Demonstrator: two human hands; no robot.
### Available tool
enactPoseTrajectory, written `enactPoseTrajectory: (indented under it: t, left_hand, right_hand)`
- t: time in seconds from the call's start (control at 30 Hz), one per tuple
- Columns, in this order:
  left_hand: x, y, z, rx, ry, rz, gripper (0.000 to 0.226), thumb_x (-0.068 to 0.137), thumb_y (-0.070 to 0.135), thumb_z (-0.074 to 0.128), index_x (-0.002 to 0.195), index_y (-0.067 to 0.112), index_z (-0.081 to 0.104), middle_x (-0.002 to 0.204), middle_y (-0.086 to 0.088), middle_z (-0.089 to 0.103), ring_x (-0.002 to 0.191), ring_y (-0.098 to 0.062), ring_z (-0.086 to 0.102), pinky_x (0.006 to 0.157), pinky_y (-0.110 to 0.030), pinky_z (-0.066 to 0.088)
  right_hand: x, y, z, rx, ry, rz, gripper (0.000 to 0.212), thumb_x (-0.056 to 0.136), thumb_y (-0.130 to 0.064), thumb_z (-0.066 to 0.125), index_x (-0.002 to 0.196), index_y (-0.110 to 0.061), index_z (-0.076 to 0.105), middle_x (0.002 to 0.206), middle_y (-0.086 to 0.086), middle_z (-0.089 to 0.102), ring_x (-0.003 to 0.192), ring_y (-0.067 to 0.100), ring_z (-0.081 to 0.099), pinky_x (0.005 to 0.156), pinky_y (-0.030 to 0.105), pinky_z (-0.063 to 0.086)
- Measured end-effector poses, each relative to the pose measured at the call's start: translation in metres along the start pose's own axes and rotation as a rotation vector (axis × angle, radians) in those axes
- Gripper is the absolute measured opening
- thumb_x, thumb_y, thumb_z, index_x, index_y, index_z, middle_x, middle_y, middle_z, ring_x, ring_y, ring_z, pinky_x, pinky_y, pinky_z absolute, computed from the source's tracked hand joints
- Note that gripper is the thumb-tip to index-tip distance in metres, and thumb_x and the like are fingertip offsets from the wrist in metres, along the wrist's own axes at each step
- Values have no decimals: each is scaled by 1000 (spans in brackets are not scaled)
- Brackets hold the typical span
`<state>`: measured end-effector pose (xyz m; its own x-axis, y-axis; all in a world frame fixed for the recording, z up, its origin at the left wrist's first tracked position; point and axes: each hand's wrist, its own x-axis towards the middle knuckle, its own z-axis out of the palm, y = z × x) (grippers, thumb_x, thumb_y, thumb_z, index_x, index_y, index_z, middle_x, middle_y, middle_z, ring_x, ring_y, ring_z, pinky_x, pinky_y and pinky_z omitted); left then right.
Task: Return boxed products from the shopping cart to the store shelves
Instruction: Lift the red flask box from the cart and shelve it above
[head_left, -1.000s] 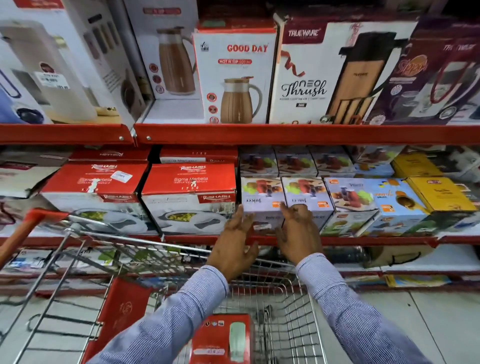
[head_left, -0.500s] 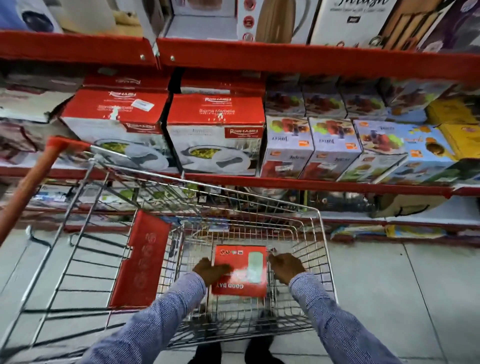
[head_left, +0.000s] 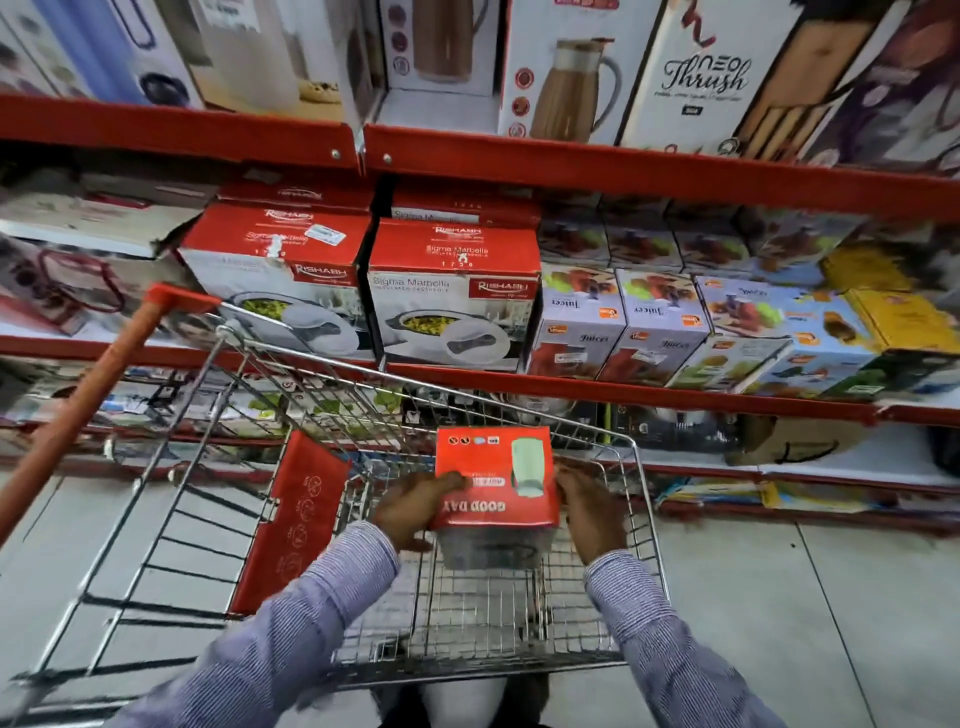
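Observation:
A red "Good Day" box with a pale green flask pictured on top hangs inside the wire shopping cart, raised off its floor. My left hand grips the box's left side and my right hand grips its right side. The print on the box reads upside down from here. A matching white and red Good Day jug box stands on the upper shelf. The box's lower part is blurred.
The middle shelf holds red Rishabh casserole boxes, juicer boxes and yellow boxes. The cart's orange handle slants at left, its red child-seat flap folded inside. Grey tiled floor lies to the right.
My hands left the juicer boxes on the middle shelf, dropped into the cart and closed on the red Good Day box. It now rises off the cart floor.

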<state>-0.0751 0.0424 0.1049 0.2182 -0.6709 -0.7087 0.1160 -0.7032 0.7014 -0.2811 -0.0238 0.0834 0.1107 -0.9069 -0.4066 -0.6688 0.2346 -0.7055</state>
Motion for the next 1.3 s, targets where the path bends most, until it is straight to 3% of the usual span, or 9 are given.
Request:
enactPoseTrajectory:
  t: [0.07, 0.17, 0.37, 0.5, 0.7, 0.83, 0.93, 1.1, 1.3]
  left_hand:
    - [-19, 21, -10, -37, 24, 135, 53, 73, 56, 68, 107, 15, 68, 106, -7, 74, 97, -28, 68, 92, -45, 54]
    - [-54, 57, -24, -110, 53, 335, 43, 82, 49, 67, 100, 11, 73, 93, -8, 80, 82, -26, 72, 71, -33, 54]
    - [-106, 129, -50, -110, 174, 732, 25, 70, 49, 75, 77, 26, 81, 79, 8, 78, 73, -19, 71, 71, -36, 53]
    - [-126, 171, -70, -8, 257, 914, 41, 71, 63, 72, 94, 30, 80, 89, 1, 82, 85, -34, 77, 83, -59, 60]
    - [-158, 235, -98, 81, 424, 1167, 62, 73, 65, 66, 119, 24, 74, 104, 7, 80, 93, -7, 76, 83, -37, 64]
    - [-170, 277, -117, 140, 447, 1273, 52, 85, 53, 66, 125, 21, 71, 109, 5, 78, 93, -4, 75, 75, -20, 62]
    - [-172, 300, -127, 154, 484, 1330, 49, 85, 54, 64, 124, 25, 71, 110, 8, 78, 98, -9, 74, 85, -35, 62]
    - [-156, 326, -138, 165, 519, 1369, 49, 81, 60, 60, 121, 34, 70, 108, 11, 78, 98, -19, 74, 88, -49, 61]
    - [-121, 340, -137, 207, 530, 1393, 41, 94, 40, 62, 132, 25, 64, 110, 11, 76, 98, -14, 72, 86, -32, 60]
  right_hand:
    - [-5, -23, -15, 90, 79, -79, 34, 99, -23, 39, 121, -13, 63, 120, 7, 65, 108, 22, 59, 68, 9, 33]
    - [-24, -72, -40, 385, 187, -214, 30, 95, -28, 50, 116, -17, 69, 114, -3, 66, 102, 13, 61, 66, -5, 38]
    - [-44, -167, -90, 559, 237, -443, 33, 84, -22, 68, 117, -19, 68, 111, -4, 68, 100, 10, 63, 96, 37, 51]
    - [-53, -217, -112, 590, 235, -592, 30, 82, -24, 70, 110, -32, 68, 104, -7, 71, 98, 12, 68, 92, 43, 56]
    - [-62, -291, -139, 688, 241, -778, 39, 82, -20, 71, 120, -14, 66, 111, -3, 69, 100, 9, 67, 86, 28, 56]
    - [-57, -330, -150, 693, 255, -852, 42, 82, -21, 70, 122, -14, 65, 113, 1, 69, 98, 11, 69, 84, 33, 59]
    - [-46, -354, -155, 683, 239, -889, 48, 77, -27, 71, 123, -17, 64, 117, 2, 69, 102, 16, 70, 90, 44, 57]
    - [-31, -383, -160, 600, 299, -977, 47, 80, -27, 68, 126, -20, 62, 117, 2, 65, 103, 9, 65, 92, 28, 54]
    - [4, -394, -161, 530, 314, -989, 46, 85, -26, 65, 130, -22, 59, 119, 1, 61, 111, 6, 60, 100, 29, 51]
